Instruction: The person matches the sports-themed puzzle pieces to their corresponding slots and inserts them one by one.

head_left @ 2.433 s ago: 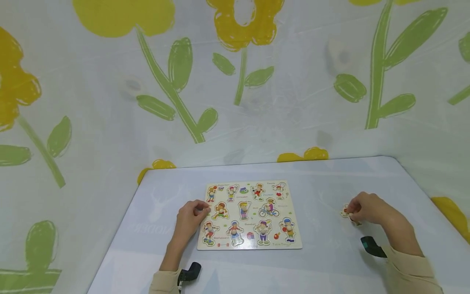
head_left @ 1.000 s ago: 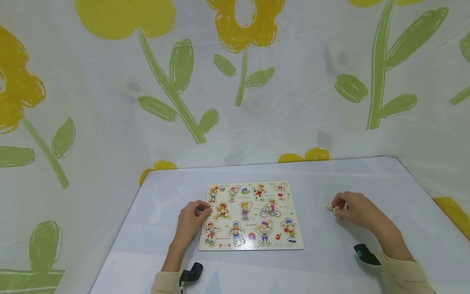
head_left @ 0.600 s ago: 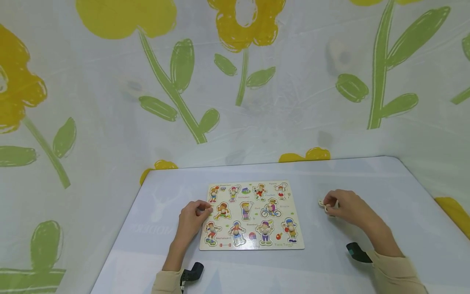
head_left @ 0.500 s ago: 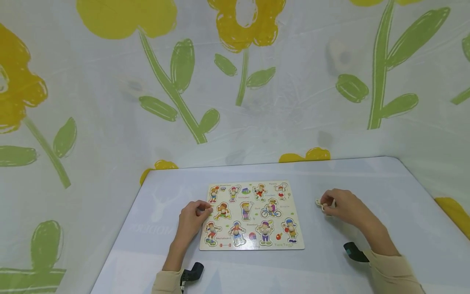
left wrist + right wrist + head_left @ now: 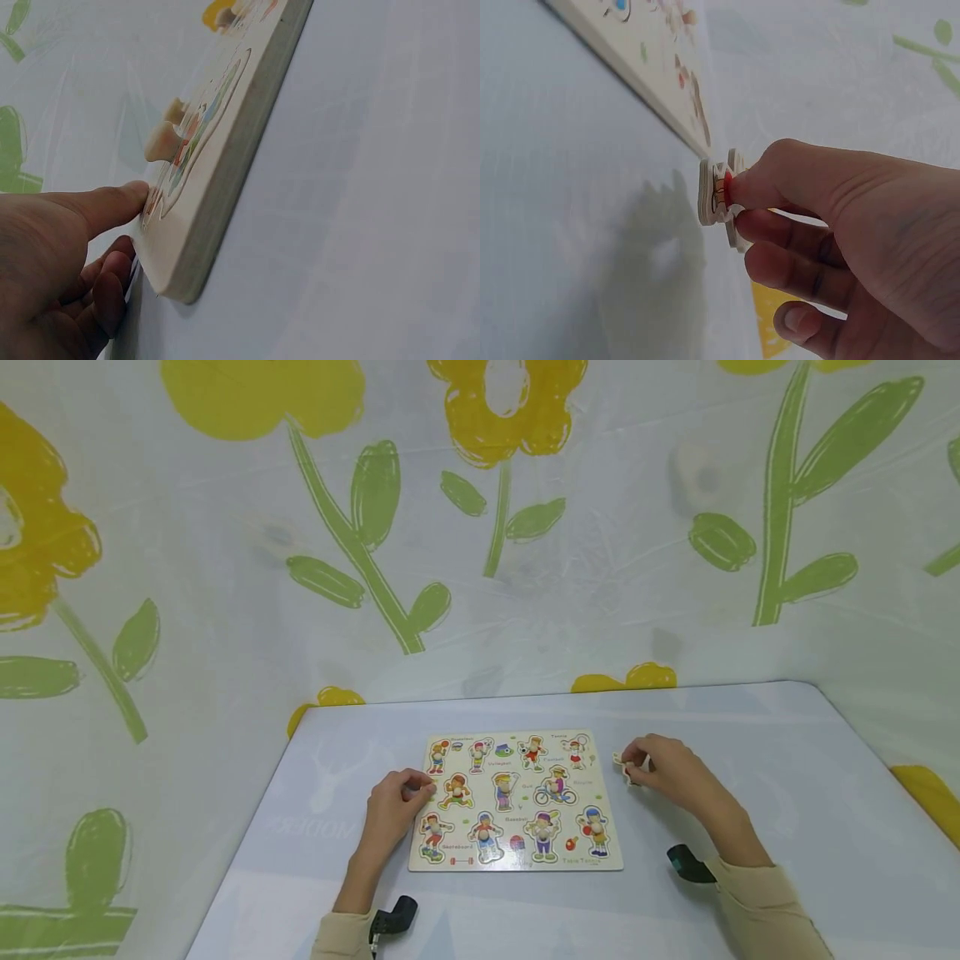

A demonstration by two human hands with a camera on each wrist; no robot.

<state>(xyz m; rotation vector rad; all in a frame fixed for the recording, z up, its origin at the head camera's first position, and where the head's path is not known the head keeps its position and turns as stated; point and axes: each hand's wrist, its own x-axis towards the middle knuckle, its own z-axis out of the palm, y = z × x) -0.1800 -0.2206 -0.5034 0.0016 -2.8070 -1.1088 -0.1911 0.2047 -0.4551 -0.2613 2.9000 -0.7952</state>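
A wooden knob puzzle board [image 5: 480, 789] printed with sports figures lies flat on the table. My left hand [image 5: 393, 806] holds its left edge; in the left wrist view the thumb [image 5: 120, 202] is on the face side and the other fingers curl at the edge, close to a wooden knob [image 5: 161, 142]. Just off the board's upper right side, my right hand [image 5: 667, 768] pinches a small wooden puzzle piece [image 5: 626, 770]. The right wrist view shows the piece [image 5: 711, 193] edge-on with a bit of red, its face mostly hidden by thumb and fingers.
The white table [image 5: 525, 910] carries a faint deer print at its left. Behind it hangs a pale curtain [image 5: 600, 568] with yellow flowers and green leaves. Black wrist cameras sit at the left wrist [image 5: 395, 917] and the right wrist [image 5: 690, 865].
My right hand has carried the puzzle piece leftward from the right part of the table to beside the board. The left hand has stayed at the board's left edge.
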